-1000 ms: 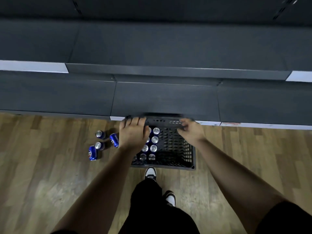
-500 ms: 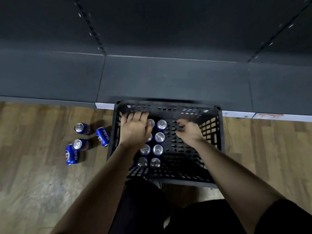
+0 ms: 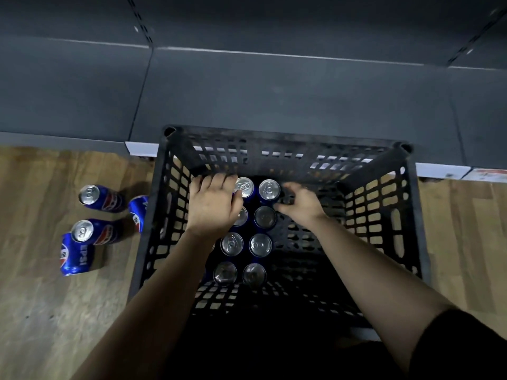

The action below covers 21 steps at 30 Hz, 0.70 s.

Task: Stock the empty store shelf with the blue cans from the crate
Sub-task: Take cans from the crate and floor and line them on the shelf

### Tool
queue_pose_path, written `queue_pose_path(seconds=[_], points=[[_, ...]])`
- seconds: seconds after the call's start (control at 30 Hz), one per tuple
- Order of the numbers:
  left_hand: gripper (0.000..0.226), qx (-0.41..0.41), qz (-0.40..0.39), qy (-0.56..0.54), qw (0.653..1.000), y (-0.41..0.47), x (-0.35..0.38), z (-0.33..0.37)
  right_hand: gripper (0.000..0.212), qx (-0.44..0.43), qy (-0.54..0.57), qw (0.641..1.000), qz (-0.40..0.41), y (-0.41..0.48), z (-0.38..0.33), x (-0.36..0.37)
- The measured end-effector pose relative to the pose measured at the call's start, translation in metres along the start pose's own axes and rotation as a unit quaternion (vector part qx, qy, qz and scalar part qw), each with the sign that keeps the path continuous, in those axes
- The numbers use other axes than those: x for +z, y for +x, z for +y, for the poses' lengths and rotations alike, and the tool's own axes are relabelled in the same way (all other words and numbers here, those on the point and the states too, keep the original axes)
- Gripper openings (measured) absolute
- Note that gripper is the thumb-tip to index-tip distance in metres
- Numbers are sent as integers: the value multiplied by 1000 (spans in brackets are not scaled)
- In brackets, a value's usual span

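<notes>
Both hands are sitting down inside the crate [image 3: 411, 215], and the blue cans [image 3: 232, 244] are standing upright in close rows, silver tops up, right under the fingers and back toward the wrists. The left hand [image 3: 212, 209] is lying palm down over the stack, its fingers [image 3: 211, 182] stretched forward at the far wall. It is hiding whatever is beneath it, so I cannot tell whether it is gripping a can. The right hand [image 3: 300, 204] is hovering with its fingers [image 3: 289, 189] curled just beside the far can [image 3: 269, 189]. They are blurred, and I cannot tell whether they are holding it. These are looking like full cans to me: dense for their size, stiff, with slick painted sides, and likely to dent if dropped. I am judging the best hold to be round the body below the rim, thumb opposite fingers. The bare crate floor to the right of the right fingers is giving room to get round that outer side. The dark shelf [image 3: 274, 100] is waiting just beyond the fingertips, and four loose cans [image 3: 90, 196] are lying on the wooden floor [image 3: 41, 297], well left of the left fingers
</notes>
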<state>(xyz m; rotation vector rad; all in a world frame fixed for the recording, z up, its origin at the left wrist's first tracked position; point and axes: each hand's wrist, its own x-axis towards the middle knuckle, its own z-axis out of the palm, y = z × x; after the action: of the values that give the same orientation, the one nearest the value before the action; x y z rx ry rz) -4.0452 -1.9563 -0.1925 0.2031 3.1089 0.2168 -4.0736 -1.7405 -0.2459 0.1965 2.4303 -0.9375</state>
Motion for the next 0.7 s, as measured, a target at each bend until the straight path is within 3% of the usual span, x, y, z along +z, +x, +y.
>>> queue_pose_path(seconds=[0.27, 0.53, 0.7], points=[[46, -8, 10, -13, 1000, 6, 25, -12, 79, -18, 54, 998, 25, 27, -2, 33], [49, -22, 3, -28, 999, 6, 34, -14, 95, 35, 83, 996, 3, 44, -4, 36], [49, -21, 4, -34, 999, 6, 34, -13, 85, 28, 92, 995, 32, 41, -5, 33]])
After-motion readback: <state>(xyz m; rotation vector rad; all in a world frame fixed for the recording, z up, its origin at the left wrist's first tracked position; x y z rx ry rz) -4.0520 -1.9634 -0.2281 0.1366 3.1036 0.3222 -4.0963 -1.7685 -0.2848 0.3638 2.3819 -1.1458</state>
